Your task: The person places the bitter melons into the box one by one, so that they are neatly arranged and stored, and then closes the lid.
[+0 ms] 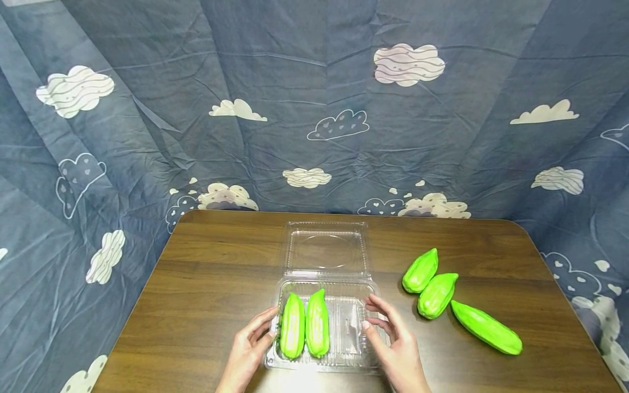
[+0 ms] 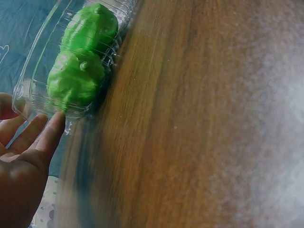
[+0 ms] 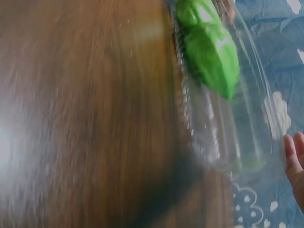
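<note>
A clear plastic clamshell box lies on the table with its lid folded back, away from me. Two bright green, gourd-like pieces with pointed tips, a left one and a right one, lie side by side in its left half. My left hand is at the box's left side, its fairly straight fingers touching the wall and rim in the left wrist view. At the right side is my right hand, fingers spread near the rim and nothing held. Whether it touches the box I cannot tell.
On the table's right lie three more green gourd-like pieces: two plump ones close together and a longer one nearer me. The wooden table ends at a blue cloud-patterned curtain.
</note>
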The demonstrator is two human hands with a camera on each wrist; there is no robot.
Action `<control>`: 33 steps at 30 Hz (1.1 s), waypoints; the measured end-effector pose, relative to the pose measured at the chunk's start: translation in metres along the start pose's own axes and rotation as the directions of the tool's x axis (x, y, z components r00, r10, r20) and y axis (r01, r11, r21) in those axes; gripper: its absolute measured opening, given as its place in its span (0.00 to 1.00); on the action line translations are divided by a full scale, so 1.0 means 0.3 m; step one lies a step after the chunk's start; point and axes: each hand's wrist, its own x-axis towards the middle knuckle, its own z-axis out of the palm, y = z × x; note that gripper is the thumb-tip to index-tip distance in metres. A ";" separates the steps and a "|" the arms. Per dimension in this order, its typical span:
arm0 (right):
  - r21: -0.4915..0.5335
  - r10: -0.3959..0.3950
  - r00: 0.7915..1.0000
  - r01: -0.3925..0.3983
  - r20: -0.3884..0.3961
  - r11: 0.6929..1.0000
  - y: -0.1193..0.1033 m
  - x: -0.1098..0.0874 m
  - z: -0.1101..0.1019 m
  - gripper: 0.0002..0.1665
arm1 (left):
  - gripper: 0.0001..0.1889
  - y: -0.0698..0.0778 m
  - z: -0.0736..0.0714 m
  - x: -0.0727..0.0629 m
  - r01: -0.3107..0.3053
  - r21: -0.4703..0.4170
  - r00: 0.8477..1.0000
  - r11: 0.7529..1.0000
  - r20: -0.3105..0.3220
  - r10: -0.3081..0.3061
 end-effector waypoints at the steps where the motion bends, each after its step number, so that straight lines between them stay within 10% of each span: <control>1: -0.001 0.000 1.000 0.000 -0.021 1.000 0.002 -0.001 -0.008 0.32 | 0.25 0.001 0.000 0.000 0.002 0.001 1.000 1.000 0.000 -0.002; 16: -0.057 -0.038 0.949 0.021 -0.312 0.998 0.088 -0.010 -0.122 0.29 | 0.25 0.001 0.003 0.000 0.004 0.014 1.000 1.000 -0.005 -0.004; 33: -0.296 0.279 0.871 -0.414 -0.405 0.861 0.113 0.050 -0.272 0.38 | 0.25 0.004 0.005 -0.002 -0.003 0.025 1.000 1.000 -0.004 0.003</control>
